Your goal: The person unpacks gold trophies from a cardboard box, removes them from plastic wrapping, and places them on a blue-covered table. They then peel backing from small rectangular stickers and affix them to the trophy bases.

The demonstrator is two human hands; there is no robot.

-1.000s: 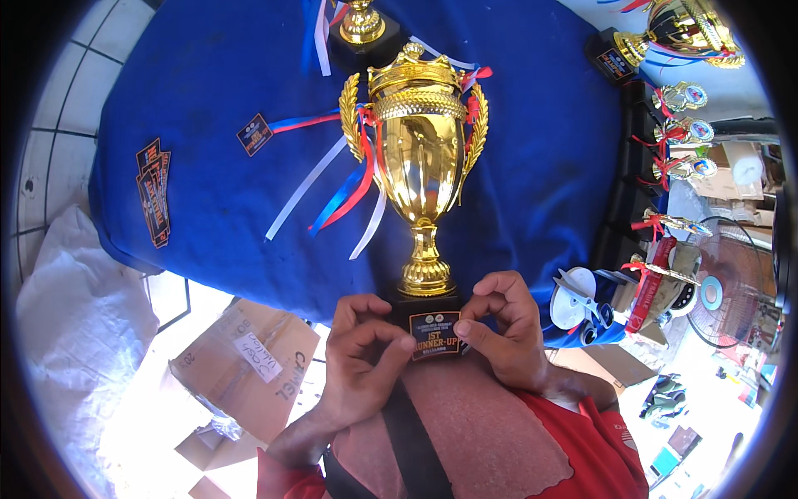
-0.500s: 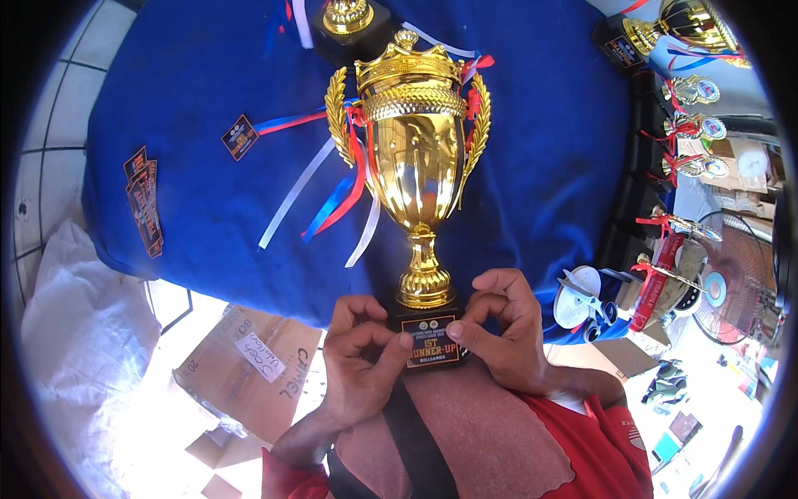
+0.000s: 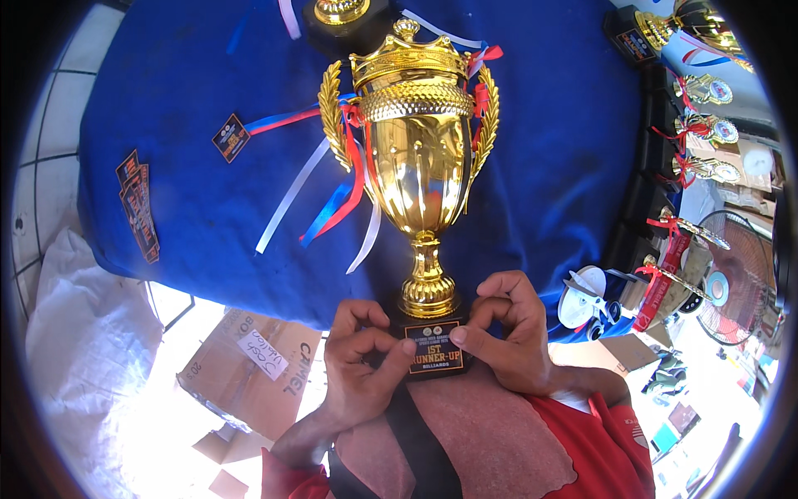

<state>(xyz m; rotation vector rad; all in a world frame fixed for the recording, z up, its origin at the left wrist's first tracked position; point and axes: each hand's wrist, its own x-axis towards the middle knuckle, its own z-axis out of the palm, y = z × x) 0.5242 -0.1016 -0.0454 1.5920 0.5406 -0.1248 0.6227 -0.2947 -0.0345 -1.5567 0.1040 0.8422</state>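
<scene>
A tall gold trophy cup [image 3: 420, 158] with a crown-shaped lid and laurel handles is in front of me over the blue cloth, its black base toward me. On the base's front is a small black plaque [image 3: 435, 353] with orange lettering. My left hand [image 3: 362, 358] grips the base's left side, fingers curled, thumb at the plaque's left edge. Closed at the opposite side, my right hand [image 3: 514, 337] has its thumb on the plaque's upper right edge. Red, blue and white ribbons [image 3: 337, 208] trail from the left handle.
Loose plaques lie on the blue cloth [image 3: 208, 216]: a single plaque [image 3: 231, 138] and a small stack [image 3: 139, 206]. Another trophy's base [image 3: 345, 25] stands at the far edge. Along the right are more trophies [image 3: 698, 89], a tape roll [image 3: 582, 298] and a fan [image 3: 736, 279]. Cardboard boxes [image 3: 241, 366] sit lower left.
The view has shifted slightly, and the trophy's base appears a little lower. Both hands keep their places at the plaque, thumbs still on its edges.
</scene>
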